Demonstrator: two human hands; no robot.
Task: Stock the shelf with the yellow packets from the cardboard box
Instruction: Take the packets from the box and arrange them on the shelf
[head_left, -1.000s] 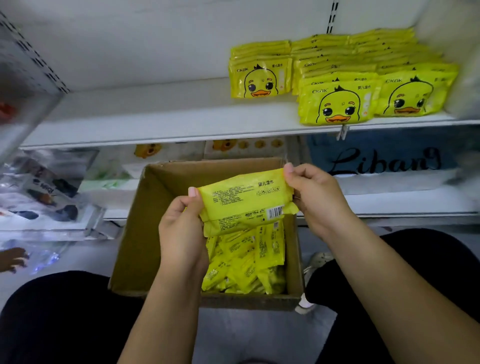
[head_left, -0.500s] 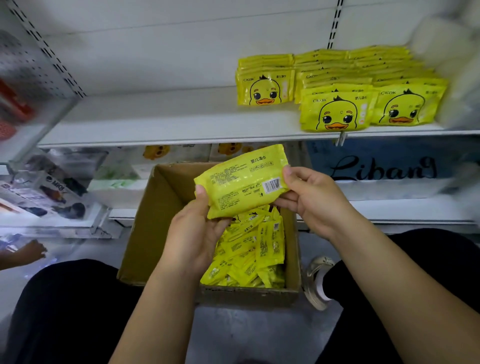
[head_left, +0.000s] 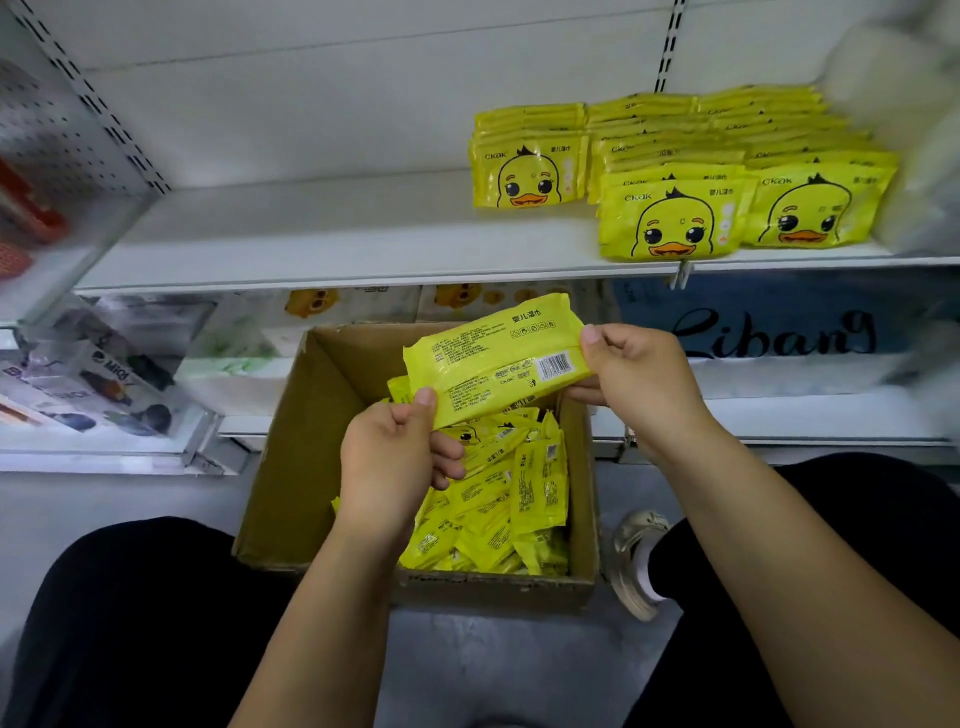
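So the yellow packet (head_left: 493, 358) is clear of the cardboard box (head_left: 291, 467) now. A second ago it sits low over the box's open top, held flat by both ends; now it's up above the box's far rim, tilted with its right end higher. The left hand (head_left: 395, 467) has slid from the packet's end to its lower left corner and pinches it there, thumb on top. The right hand (head_left: 634, 379) pinches the right end, thumb just beside the barcode.

My read: the pick is done and this one is on its way to the shelf (head_left: 337, 244) above and behind the box. The bare stretch of shelf is straight above the box; the stocked rows (head_left: 675, 218) are up and to the right of it. Plenty of loose packets (head_left: 509, 499) are still inside the box, so there's a long way to go.

Writing: the held packet shows its back, with fine print too small to read, a barcode and 婴儿湿巾 at the top. The stocked ones face out with a cartoon duck and "ckak". Behind the box to the right, a blue panel (head_left: 769, 338) says "Libang" in black script. Left of the box, a clear pack (head_left: 104, 384) reads something like "MIQI".
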